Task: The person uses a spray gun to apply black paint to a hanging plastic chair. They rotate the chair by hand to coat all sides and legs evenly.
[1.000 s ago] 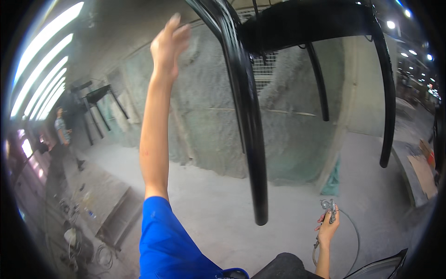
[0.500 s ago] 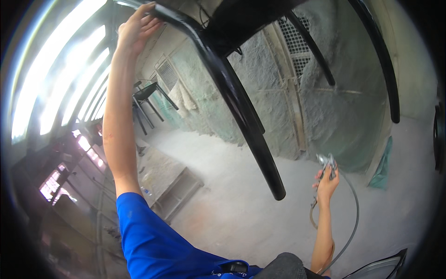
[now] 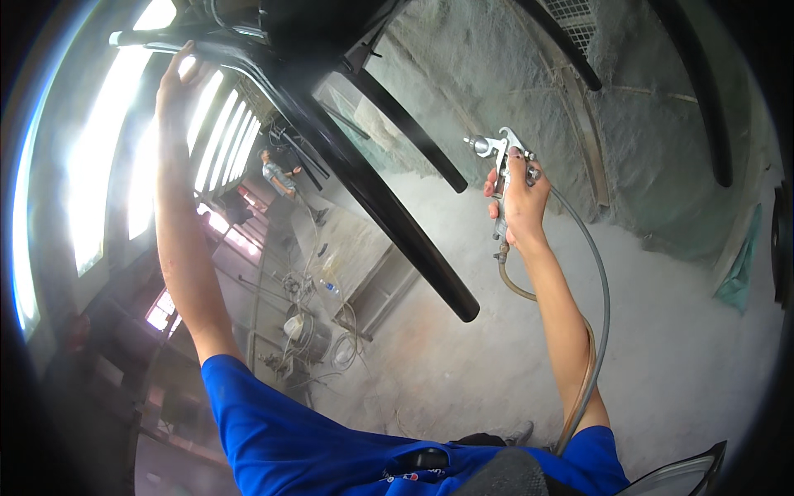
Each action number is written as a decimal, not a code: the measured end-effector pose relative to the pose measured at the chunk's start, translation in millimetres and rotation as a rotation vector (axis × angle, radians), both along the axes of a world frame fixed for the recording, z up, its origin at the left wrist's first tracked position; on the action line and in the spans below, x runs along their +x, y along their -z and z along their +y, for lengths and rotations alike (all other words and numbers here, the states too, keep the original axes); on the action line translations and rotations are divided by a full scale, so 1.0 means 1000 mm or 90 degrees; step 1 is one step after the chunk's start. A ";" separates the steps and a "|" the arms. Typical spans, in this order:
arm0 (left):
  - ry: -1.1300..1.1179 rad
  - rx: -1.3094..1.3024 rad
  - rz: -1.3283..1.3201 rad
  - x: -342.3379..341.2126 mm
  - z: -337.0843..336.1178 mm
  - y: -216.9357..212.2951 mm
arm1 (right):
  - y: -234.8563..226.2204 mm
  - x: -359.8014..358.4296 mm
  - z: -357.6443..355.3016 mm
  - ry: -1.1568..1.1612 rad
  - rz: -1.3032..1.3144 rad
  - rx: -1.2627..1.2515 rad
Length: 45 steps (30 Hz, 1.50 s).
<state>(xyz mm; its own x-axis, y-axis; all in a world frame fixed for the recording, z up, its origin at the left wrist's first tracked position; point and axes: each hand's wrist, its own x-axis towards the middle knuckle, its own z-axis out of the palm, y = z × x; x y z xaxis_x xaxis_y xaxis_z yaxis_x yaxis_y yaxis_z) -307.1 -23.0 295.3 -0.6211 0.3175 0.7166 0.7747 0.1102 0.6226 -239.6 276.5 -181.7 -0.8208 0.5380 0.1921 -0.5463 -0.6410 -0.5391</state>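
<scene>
A black chair hangs upside down overhead, its legs pointing down toward me. My left hand is raised high and rests on the chair's frame at the upper left. My right hand grips a metal spray gun, lifted to the right of the nearest chair leg, nozzle pointing left toward it. Two hoses run from the gun down along my right forearm.
Dust-coated walls stand behind the chair. A person stands far off at the left near bright windows. Buckets, coiled wire and clutter lie on the floor at lower left. A dark curved object sits at the bottom right.
My right hand has lifted the spray gun from low near the floor up to the chair leg. The view has swung left, and my left hand stays on the frame.
</scene>
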 end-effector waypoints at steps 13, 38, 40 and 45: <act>0.031 0.044 0.022 0.018 0.027 0.039 | 0.099 0.100 0.028 0.145 -0.287 0.005; 0.335 -0.021 -0.001 0.033 0.054 0.023 | 0.159 0.443 -0.165 0.618 -0.531 -0.077; 0.356 -0.012 -0.003 0.058 0.067 0.021 | 0.170 0.460 -0.173 0.715 -0.497 -0.096; 0.325 0.040 0.112 0.124 0.137 0.039 | 0.100 0.440 -0.185 0.807 -0.294 0.048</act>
<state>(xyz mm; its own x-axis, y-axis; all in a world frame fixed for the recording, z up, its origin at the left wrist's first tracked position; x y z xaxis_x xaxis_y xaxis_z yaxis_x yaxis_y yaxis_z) -183.2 114.3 256.1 -0.2678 0.5002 0.8235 0.8135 -0.3406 0.4714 200.6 91.5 -281.5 0.2322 0.9678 0.0973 -0.4955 0.2038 -0.8443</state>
